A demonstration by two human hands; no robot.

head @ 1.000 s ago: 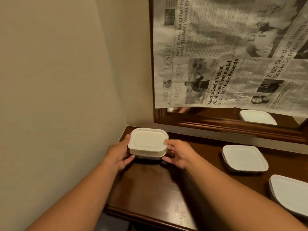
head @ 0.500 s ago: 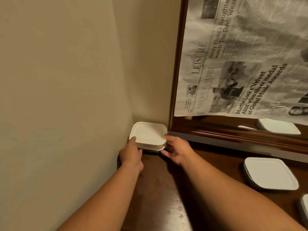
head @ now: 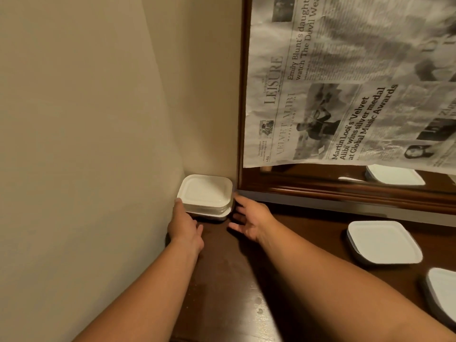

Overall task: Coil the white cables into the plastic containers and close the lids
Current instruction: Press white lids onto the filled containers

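The left hand (head: 185, 224) lies on the counter (head: 232, 287), its straight fingers (head: 178, 202) touching the front left corner of a lidded container (head: 204, 192) tucked into the wall corner. The right hand (head: 251, 218) hovers just beside it, fingers spread apart. Two more lidded containers (head: 383, 241) (head: 444, 290) sit well to the right, below a newspaper (head: 345, 82).

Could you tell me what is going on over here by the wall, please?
A closed white plastic container sits in the corner of the dark wooden table, against the beige wall, between a person's hands. The left hand touches its left side with straight fingers; the right hand is open just beside its right side. Two more lidded white containers lie farther right.
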